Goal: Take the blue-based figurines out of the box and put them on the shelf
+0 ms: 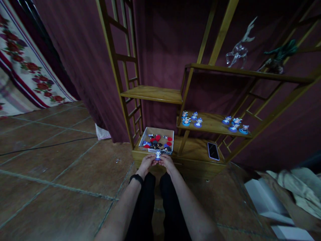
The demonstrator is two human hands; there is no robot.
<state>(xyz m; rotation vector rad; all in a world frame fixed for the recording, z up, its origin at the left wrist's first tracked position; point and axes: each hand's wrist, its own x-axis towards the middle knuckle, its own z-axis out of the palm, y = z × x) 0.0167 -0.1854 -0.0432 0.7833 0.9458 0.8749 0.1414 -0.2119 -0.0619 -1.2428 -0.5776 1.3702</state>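
Between my two hands, just in front of the box, is a small figurine [157, 155] in white and purple on a purple base. My left hand [148, 163] pinches its left side, and my right hand [166, 161] pinches the other. The figurine is upright and faces me. Behind it, an open cardboard box [160, 131] on the lowest shelf holds several more figurines and red round pieces. More figurines [198, 122] stand in a group on the middle shelf, and another group of figurines [233, 127] stands farther right.
The wooden shelf unit [152, 92] has lattice sides. A phone [213, 151] lies on its low shelf at right. A clear deer ornament [238, 52] and a dark green ornament [281, 55] stand higher up. White boxes [267, 201] and cloth lie at right; a black cable [50, 145] crosses the floor.
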